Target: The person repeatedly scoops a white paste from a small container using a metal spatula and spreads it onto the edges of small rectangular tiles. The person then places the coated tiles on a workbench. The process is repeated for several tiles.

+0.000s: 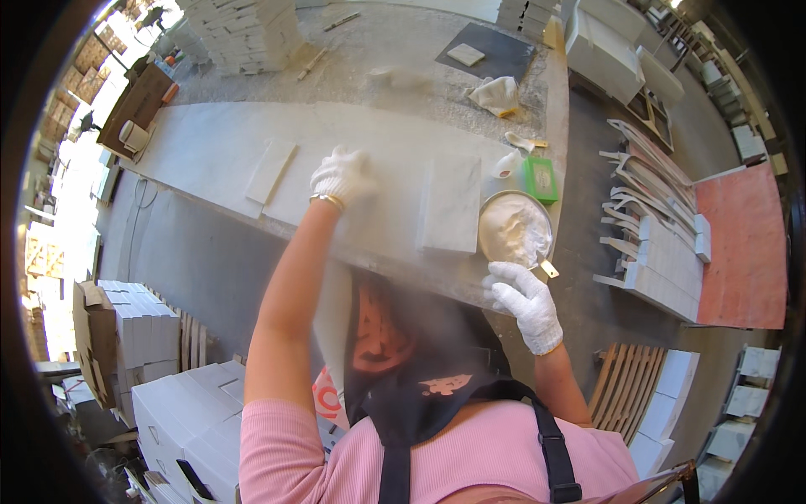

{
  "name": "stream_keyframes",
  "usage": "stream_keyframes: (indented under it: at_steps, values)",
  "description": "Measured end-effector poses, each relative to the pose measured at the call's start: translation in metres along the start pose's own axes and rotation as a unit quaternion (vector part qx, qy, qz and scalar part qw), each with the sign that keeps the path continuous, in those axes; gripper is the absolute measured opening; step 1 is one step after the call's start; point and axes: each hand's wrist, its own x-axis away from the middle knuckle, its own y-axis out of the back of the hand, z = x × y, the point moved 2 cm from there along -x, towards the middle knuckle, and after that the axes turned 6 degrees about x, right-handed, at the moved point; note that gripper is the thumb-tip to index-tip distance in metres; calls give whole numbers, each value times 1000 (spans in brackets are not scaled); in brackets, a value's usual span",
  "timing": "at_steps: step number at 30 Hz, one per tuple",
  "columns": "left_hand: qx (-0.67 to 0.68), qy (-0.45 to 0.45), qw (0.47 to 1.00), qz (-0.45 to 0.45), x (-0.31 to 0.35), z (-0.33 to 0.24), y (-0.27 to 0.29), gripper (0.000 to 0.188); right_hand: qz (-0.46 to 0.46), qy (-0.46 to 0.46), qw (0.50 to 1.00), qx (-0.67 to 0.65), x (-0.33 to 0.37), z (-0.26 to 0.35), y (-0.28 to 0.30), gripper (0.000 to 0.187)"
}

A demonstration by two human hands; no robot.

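Note:
Both hands wear white knit gloves. My left hand is over the pale work board, between a narrow white tile strip and a larger white marble-look tile. Its fingers are smeared by motion, so whether it holds anything is hidden. My right hand hangs just off the table's near edge, fingers apart and nothing in them. Beside it stands a round bowl of white paste, with a small spatula at its near rim.
A green box and a small white bottle stand behind the bowl. Farther back lie a crumpled glove and a dark mat with a small tile. Stacked tiles rise at the far left; white cartons sit lower left.

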Motion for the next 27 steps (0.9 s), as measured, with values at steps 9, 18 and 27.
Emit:
stream_keyframes:
  at_steps: [9, 18, 27]
  values:
    - [-110, -82, 987, -78, 14, -23, 10, 75, -14, 4, 1000, -21, -3, -8, 11, 38]
    - [-30, -374, 918, -127, 36, -117, -7, 73, -3, 44, 999, 21, -11, -7, 2, 40]
    - [83, -545, 829, -95, 158, -105, -10, 74, -21, 38, 999, 9, -7, -19, 12, 39]
